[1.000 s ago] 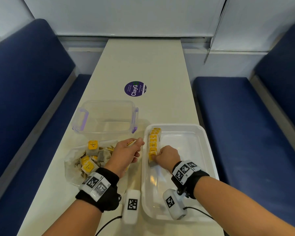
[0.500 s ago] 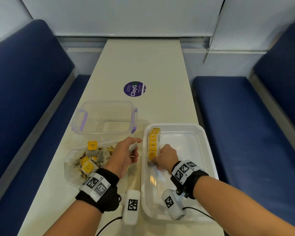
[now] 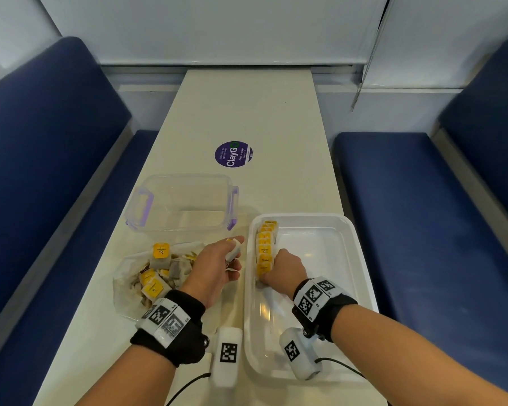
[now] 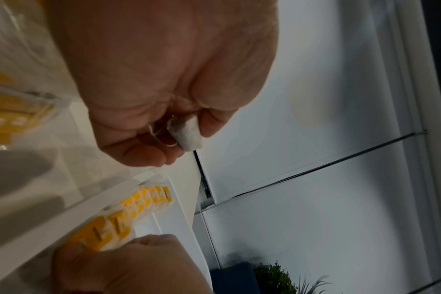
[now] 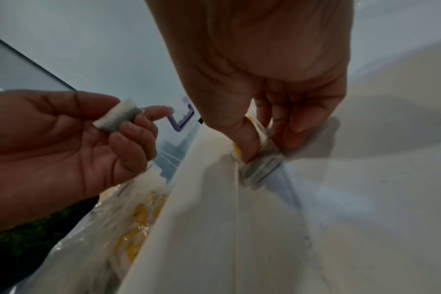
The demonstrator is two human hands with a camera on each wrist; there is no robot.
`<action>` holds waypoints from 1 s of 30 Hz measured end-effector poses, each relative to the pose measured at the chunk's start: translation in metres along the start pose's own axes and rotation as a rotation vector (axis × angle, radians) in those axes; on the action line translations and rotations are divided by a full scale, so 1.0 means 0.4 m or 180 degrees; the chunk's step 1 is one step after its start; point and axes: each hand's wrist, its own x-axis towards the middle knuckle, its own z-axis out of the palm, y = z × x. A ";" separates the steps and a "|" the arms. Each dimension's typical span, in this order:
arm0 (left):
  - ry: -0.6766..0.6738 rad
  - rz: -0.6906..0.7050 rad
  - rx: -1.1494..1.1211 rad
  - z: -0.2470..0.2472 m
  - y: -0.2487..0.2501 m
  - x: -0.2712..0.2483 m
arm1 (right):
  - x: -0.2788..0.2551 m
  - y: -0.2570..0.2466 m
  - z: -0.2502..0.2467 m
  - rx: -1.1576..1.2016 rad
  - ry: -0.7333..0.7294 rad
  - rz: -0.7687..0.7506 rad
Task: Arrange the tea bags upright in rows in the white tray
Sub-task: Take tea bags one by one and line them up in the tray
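Standing 1 row (image 3: 265,247) along the white tray (image 3: 329,230) edge, our right hand (image 3: 285,266) pinches its nearest tea bag; our left hand (image 3: 217,269) pinches another tea bag (image 3: 234,251); many remain bagged (image 3: 156,276) at lower left.

The white tray (image 3: 346,259) is seen as glossy, smooth plastic, and the clear box (image 3: 182,206) as transparent plastic with purple clips. The tea bags (image 3: 265,250) are shown as matt, fibrous paper with yellow paper tags, and the table (image 3: 247,112) as a smooth, faintly shiny surface.

A long cream table (image 3: 247,112) carries a white tray (image 3: 329,238) under the right hand. A clear plastic bag (image 3: 126,288) lies beside the left hand, a clear tub (image 3: 182,206) and purple sticker (image 3: 233,154) beyond it.
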 end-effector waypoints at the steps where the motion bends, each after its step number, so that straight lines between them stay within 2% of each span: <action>1: -0.0030 0.0005 0.0014 0.001 0.000 -0.001 | -0.003 0.002 -0.002 -0.0059 -0.0008 -0.0018; 6: -0.0183 -0.0022 -0.0037 0.000 0.003 -0.003 | -0.012 -0.004 -0.023 -0.0060 0.0158 -0.0219; 9: -0.0244 0.0043 0.0032 -0.006 0.000 -0.002 | -0.026 -0.030 -0.065 0.0585 0.0432 -0.0715; 12: -0.0223 0.0375 0.0525 -0.003 -0.005 -0.005 | -0.064 -0.073 -0.114 0.1507 0.0089 -0.1251; 15: -0.0240 0.0686 0.0821 0.004 -0.007 -0.005 | -0.090 -0.093 -0.137 0.1460 -0.0342 -0.1449; 18: -0.0213 0.0801 0.0772 0.008 -0.008 0.001 | -0.093 -0.090 -0.136 0.1433 -0.0365 -0.1529; 23: -0.0159 0.0936 0.0764 0.007 -0.011 0.002 | -0.084 -0.075 -0.124 0.1632 -0.0484 -0.1301; 30: -0.0240 0.0827 0.0897 0.001 -0.013 -0.007 | -0.088 -0.071 -0.146 0.1962 -0.0441 -0.1532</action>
